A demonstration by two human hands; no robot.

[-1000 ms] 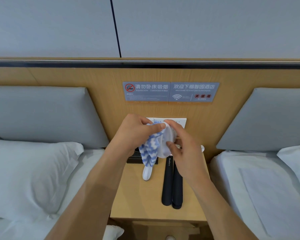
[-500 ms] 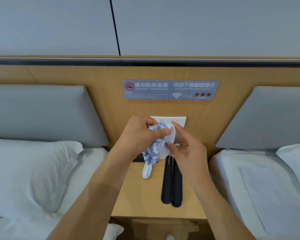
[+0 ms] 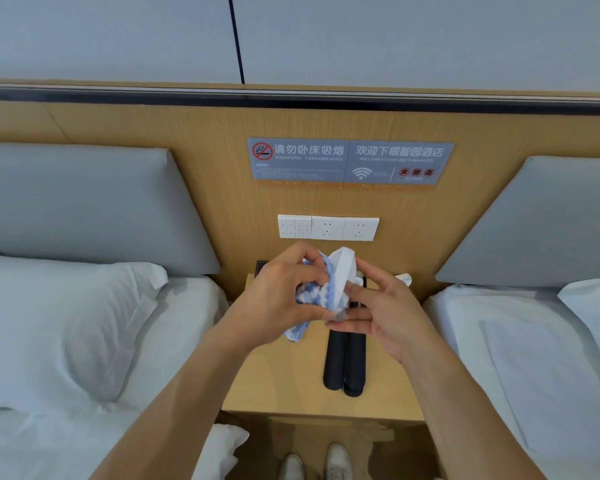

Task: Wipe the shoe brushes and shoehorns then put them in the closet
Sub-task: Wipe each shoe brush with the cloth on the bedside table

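I'm standing btw two beds, hands up over the small wooden table (image 3: 274, 382) at the headboard. My left hand (image 3: 278, 299) is bunched round a blue-and-white cloth (image 3: 312, 294), fingers curled, pressing it against a white shoehorn (image 3: 344, 271). My right hand (image 3: 381, 315) steadies that shoehorn from the right side, thumb and fingertips pinching its lower end, other fingers loosely spread. So the shoehorn is in the air, above the far part of the table, w/ the cloth wrapped on its left face.

Two black brushes (image 3: 343, 362) lie side by side on the table, touching, long way running near to far, just under my hands. Another white piece pokes out past my right hand, far right of the table; can't tell what it is.

Handling, my guess: shoehorn looks like thin stiff plastic, light, smooth, prob slippery once rubbed, so best to pinch it by the narrow end and let the cloth slide along the curved blade, not squeeze the middle. Cloth is soft, floppy, one tail hangs down near the table. Brushes look light too, rigid; I'd grab each by the near end of the handle, away from any bristles.

Wiping step is underway; closet part not started, no closet in view.
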